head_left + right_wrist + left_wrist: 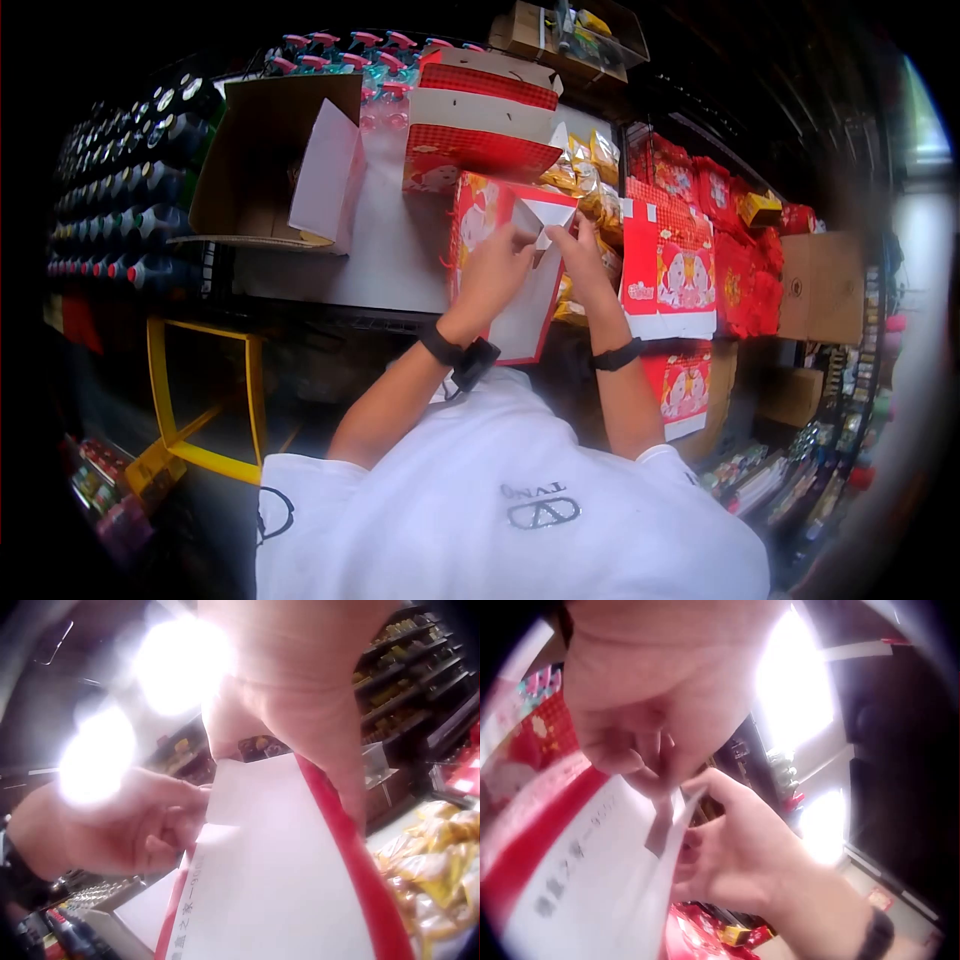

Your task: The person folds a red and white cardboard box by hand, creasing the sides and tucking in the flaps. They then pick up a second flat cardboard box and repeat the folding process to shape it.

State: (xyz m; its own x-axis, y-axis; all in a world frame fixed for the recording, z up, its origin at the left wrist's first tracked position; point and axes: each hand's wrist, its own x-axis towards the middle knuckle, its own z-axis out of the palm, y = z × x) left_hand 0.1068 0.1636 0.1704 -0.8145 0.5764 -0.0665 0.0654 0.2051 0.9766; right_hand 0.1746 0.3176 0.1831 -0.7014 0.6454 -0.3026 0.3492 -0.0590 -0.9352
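Observation:
A red printed gift box (521,300) stands in front of the person's chest, its white panel with folded flaps facing them. My left hand (497,268) pinches a white flap near the top of that panel, fingers curled. Opposite it, my right hand (583,262) grips the box's upper right edge. In the left wrist view, the left fingers (641,754) are at the fold, with the right hand (742,847) just beyond. The right wrist view shows the white panel (270,862) with printed characters along one side; the right fingers reach over its red edge.
Behind stand more red gift boxes (480,140) and pink-topped spray bottles (395,60). An open cardboard carton (255,160) and dark bottles (150,190) are at left. Yellow packets (600,160) and flat printed boxes (685,260) lie right. A yellow frame (255,400) stands below the shelf.

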